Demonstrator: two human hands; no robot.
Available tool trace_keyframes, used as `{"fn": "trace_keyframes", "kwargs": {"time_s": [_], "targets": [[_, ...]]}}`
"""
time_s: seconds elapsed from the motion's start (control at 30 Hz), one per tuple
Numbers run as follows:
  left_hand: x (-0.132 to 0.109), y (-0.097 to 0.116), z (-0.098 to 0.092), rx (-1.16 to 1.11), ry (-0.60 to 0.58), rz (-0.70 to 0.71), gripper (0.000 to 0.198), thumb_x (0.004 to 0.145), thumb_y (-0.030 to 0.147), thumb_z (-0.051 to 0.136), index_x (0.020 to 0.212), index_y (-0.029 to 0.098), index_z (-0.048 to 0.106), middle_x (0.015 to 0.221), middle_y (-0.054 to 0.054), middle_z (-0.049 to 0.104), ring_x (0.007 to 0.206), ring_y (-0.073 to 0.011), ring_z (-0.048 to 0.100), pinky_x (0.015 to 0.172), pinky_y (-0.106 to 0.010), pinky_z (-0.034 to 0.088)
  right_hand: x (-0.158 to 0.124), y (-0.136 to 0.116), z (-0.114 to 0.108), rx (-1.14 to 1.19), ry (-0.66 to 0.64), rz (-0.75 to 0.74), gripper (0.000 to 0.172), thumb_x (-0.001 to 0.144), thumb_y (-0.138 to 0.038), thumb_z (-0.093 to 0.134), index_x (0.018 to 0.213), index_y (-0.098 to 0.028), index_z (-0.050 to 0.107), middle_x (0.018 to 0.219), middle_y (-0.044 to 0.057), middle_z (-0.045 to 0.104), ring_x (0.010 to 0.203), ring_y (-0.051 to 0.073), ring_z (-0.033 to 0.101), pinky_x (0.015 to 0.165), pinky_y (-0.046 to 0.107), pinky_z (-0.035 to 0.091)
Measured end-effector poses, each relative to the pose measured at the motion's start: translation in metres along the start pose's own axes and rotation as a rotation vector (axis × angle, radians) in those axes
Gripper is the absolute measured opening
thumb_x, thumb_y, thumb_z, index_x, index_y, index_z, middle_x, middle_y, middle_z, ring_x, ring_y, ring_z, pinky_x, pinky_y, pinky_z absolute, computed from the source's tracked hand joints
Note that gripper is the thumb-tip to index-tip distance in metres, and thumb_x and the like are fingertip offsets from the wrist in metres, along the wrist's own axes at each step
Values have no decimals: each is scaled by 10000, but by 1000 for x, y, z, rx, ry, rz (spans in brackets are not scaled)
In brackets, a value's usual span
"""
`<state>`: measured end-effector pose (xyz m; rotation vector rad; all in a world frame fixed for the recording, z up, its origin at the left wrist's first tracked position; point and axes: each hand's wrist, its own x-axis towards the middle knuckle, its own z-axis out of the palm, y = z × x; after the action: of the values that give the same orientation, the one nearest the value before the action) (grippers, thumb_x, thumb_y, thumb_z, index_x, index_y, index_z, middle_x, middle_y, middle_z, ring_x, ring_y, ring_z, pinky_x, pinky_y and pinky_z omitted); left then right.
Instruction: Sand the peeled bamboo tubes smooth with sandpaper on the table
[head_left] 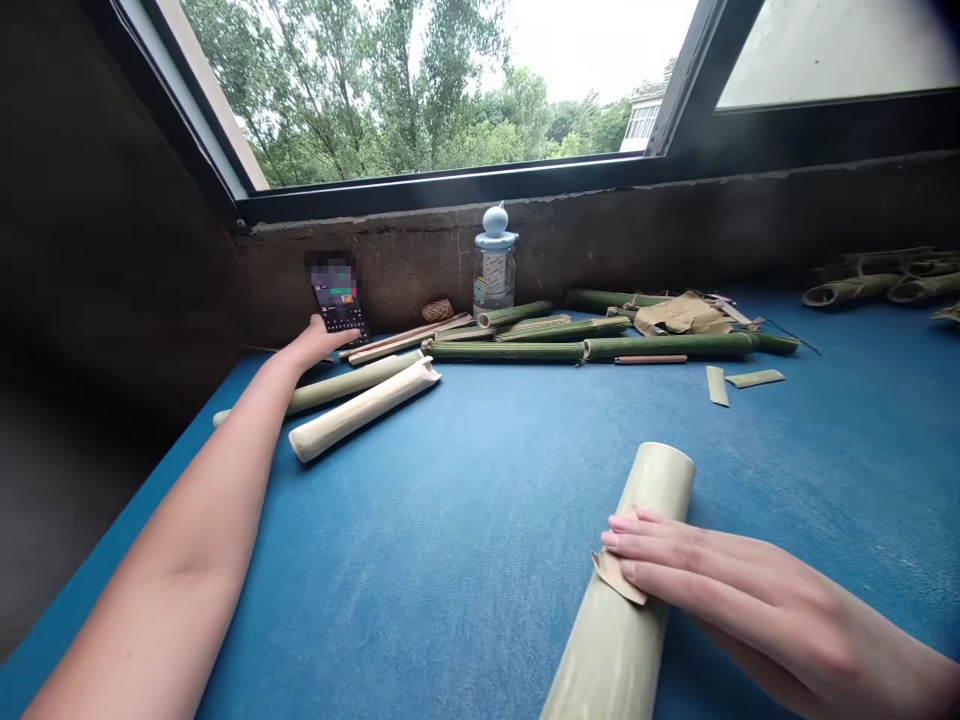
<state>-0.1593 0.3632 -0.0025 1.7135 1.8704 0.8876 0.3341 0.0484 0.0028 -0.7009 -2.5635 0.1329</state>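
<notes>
My left hand point(324, 343) stretches far forward to a phone point(339, 300) leaning against the wall, its screen lit with a keyboard showing. The thumb lies across the phone's lower edge, with the other fingers partly hidden at its left side. At the lower right, a thick pale bamboo tube point(611, 645) lies lengthwise, its near end cut off by the picture's edge. My right hand point(739, 590) rests over the tube, fingers together, pressing a folded piece of tan sandpaper point(619, 578) onto its surface.
Two pale bamboo pieces point(364, 408) lie by my left forearm. Along the wall are several green bamboo lengths point(510, 350), a twine ball point(437, 310), a jar point(495, 265) with a blue lid, crumpled brown paper point(684, 314) and a pencil point(651, 359). Bamboo strips point(717, 386) lie right.
</notes>
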Motion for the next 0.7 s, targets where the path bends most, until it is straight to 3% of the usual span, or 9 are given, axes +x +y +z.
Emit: {"fn": "trace_keyframes", "kwargs": {"time_s": [0.1, 0.27, 0.4, 0.57, 0.7], "targets": [[7, -15, -10, -111, -88, -39, 494, 727, 367, 744, 1155, 139, 652, 1239, -121, 680, 1165, -301, 621, 963, -369, 493, -3, 4, 5, 29, 46, 65, 421, 947, -7, 451, 1318, -149, 590, 1345, 107, 665, 1321, 209, 572, 1133, 298, 466], [10, -17, -12, -208, -22, -113, 318, 759, 267, 686, 1042, 121, 695, 1162, -113, 703, 1082, -259, 640, 926, -348, 496, -6, 7, 11, 60, 94, 150, 400, 983, -27, 431, 1321, -176, 585, 1343, 95, 665, 1324, 205, 570, 1148, 335, 457], [9, -17, -11, -190, -43, -96, 314, 811, 240, 626, 1084, 97, 686, 1183, -119, 692, 1077, -244, 625, 934, -352, 480, -6, 6, 12, 64, 106, 174, 391, 989, -43, 441, 1314, -194, 598, 1337, 77, 669, 1320, 205, 575, 1141, 335, 467], [13, -25, -15, -140, -122, -21, 417, 677, 234, 705, 1076, 115, 680, 1145, -97, 703, 1075, -251, 620, 915, -319, 485, -6, 6, 11, 83, 108, 190, 381, 989, -54, 447, 1293, -205, 618, 1322, 68, 679, 1302, 212, 591, 1120, 341, 491], [11, -22, -15, -65, -123, -5, 478, 666, 236, 728, 1114, 86, 651, 1161, -117, 695, 1022, -236, 612, 911, -323, 477, -4, 7, 10, 80, 113, 202, 387, 983, -44, 453, 1290, -211, 619, 1312, 65, 685, 1296, 215, 596, 1117, 348, 495]]}}
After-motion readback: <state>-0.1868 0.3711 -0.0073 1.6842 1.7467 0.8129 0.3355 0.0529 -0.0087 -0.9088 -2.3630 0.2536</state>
